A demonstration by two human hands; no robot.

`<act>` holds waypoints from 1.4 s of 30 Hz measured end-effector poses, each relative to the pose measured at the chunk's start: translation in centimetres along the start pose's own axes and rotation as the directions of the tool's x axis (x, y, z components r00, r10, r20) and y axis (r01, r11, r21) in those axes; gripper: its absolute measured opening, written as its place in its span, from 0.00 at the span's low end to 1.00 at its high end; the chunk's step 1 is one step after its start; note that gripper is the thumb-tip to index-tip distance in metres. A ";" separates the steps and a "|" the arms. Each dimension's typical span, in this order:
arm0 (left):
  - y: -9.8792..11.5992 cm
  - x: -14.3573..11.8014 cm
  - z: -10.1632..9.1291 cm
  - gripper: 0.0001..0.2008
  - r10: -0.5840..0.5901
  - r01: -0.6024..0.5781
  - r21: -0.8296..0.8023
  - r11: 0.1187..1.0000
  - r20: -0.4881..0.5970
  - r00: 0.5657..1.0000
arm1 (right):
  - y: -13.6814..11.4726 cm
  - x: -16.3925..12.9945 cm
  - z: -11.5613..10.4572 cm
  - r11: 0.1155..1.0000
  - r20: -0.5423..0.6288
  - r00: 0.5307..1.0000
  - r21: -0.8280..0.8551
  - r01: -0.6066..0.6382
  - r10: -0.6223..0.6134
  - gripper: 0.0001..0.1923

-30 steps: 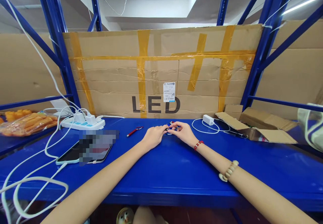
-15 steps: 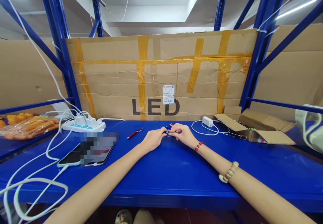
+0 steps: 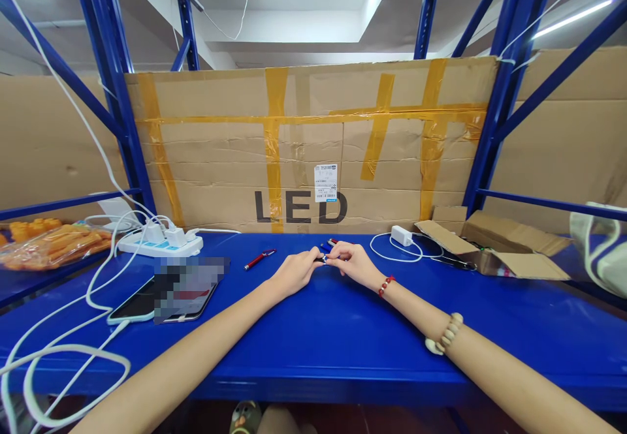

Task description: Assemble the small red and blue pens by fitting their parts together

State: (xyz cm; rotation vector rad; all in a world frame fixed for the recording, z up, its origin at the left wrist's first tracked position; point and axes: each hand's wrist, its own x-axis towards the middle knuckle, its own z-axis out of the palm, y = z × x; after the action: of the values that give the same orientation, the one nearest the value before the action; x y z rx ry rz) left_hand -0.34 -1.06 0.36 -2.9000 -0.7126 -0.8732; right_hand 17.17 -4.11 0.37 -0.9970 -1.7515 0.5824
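Observation:
My left hand is closed, thumb and fingers pinching one end of a slim dark-and-silver pen. From the other side my right hand pinches the same pen; most of it is hidden by the fingers. Just behind the fingertips lie a blue pen and a red-ended pen, both partly covered. A red pen with a silver tip rests by itself left of my left hand.
Two phones, one a dark phone, lie left on the blue shelf. A white power strip trails several cables. On the right are a white charger and an open carton. A large cardboard box stands behind.
The two hands have come slightly closer together at the pen, with the small piece now held in line between the fingertips. The view has shifted slightly.

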 end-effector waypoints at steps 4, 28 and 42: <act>-0.3 0.0 0.3 0.02 0.032 -0.031 0.028 0.999 -0.011 0.999 | 0.1 -0.1 0.0 0.997 0.008 0.997 -0.018 -0.079 0.079 0.18; -0.3 0.2 0.3 0.02 -0.048 0.047 0.071 0.996 0.001 0.999 | 0.3 0.0 0.4 0.978 -0.012 0.977 -0.001 -0.211 0.211 0.20; 0.0 0.5 0.4 0.09 -0.035 0.033 0.179 0.983 0.008 0.999 | 0.9 0.4 0.5 0.982 -0.022 0.983 -0.057 -0.182 0.182 0.21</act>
State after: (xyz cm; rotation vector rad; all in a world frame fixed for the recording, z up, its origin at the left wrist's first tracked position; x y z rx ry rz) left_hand 0.15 -0.78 0.30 -2.7437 -0.7997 -0.7537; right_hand 17.01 -3.29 -0.30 -1.2087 -1.6816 0.6389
